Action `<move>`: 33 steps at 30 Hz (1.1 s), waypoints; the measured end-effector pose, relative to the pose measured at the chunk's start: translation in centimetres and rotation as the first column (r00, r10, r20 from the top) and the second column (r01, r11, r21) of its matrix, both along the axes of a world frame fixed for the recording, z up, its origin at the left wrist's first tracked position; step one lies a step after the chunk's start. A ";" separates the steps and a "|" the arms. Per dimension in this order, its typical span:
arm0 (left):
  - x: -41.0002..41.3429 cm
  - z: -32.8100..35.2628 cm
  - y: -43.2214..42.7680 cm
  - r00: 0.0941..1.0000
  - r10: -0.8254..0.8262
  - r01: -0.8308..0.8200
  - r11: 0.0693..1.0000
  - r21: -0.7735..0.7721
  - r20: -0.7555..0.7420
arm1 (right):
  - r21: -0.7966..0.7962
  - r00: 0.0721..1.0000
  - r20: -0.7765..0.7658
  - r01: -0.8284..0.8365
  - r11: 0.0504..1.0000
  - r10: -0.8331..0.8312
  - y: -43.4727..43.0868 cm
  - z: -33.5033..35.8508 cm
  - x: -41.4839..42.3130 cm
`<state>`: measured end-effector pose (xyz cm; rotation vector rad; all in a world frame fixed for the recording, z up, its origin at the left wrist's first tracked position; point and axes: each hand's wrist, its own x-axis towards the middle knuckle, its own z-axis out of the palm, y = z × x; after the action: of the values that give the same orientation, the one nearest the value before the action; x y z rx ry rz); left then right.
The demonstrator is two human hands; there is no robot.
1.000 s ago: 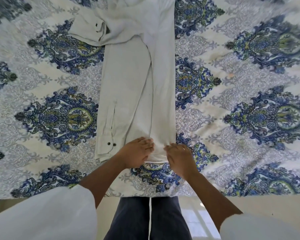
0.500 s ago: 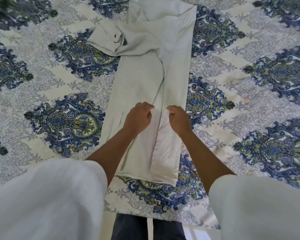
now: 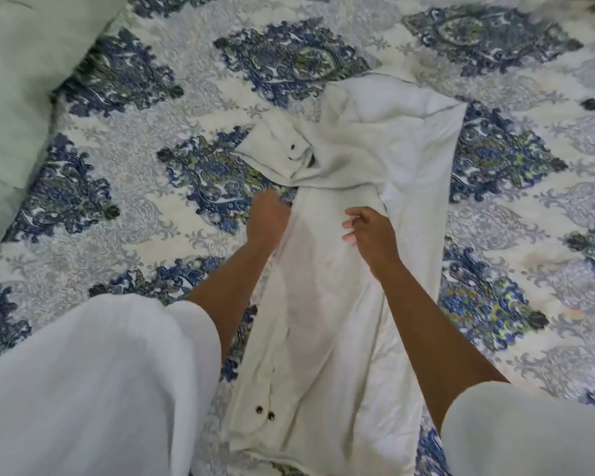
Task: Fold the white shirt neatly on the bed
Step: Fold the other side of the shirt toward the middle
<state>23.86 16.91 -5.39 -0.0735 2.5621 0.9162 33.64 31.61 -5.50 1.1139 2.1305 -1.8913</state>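
The bottom of the frame is mostly the person's white sleeves, one in each lower corner. Between them the white shirt lies on the bed as a long narrow strip, running from bottom centre up to just right of centre. A cuff with two dark buttons sits near its lower left edge. Mid-frame, the left hand is at the shirt's left edge with fingers curled, but it's too blurry to tell if it's pinching cloth. The right hand hovers over the strip, fingers loose, holding nothing. Above the hands a second cuff lies crosswise. There's pale green fabric in the upper left corner.
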 end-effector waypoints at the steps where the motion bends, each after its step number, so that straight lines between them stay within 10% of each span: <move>1: -1.7 -0.1 -0.3 0.997 0.065 -0.063 0.998 -0.026 0.052 | -0.014 1.000 -0.002 -0.008 1.000 0.008 -0.1 0.0 -1.3; 5: -7.4 0.0 -0.8 0.987 0.164 -0.162 0.977 -0.141 -0.001 | -0.048 0.999 -0.034 -0.037 0.998 0.036 -0.6 -0.5 -6.9; 9: -9.5 -0.8 0.8 0.775 -0.600 0.402 0.710 -0.578 -0.199 | -0.049 0.998 -0.040 -0.040 0.998 0.038 -1.0 -1.0 -10.3; 12: -9.8 -1.6 1.8 0.668 -0.739 0.537 0.561 -0.630 -0.089 | -0.121 1.000 0.016 0.025 0.992 -0.024 -1.2 -1.3 -11.6; 23: -10.3 -2.5 0.4 0.603 -0.792 0.585 0.517 -0.625 -0.090 | -0.326 0.979 0.202 0.066 0.943 0.001 -1.3 0.6 -12.8; 29: -12.8 -2.1 0.6 0.780 -0.623 0.578 0.750 -0.322 -0.053 | -0.423 0.979 0.187 0.159 0.892 -0.085 -1.6 0.1 -12.6; 33: -12.7 -1.6 0.4 0.762 -0.648 0.612 0.730 -0.303 -0.022 | -0.385 0.980 0.183 0.148 0.911 -0.082 -1.5 0.2 -12.7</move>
<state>11.15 17.26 -6.99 0.7638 2.5204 0.2940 20.90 30.13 -5.30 1.2686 1.5294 -2.0734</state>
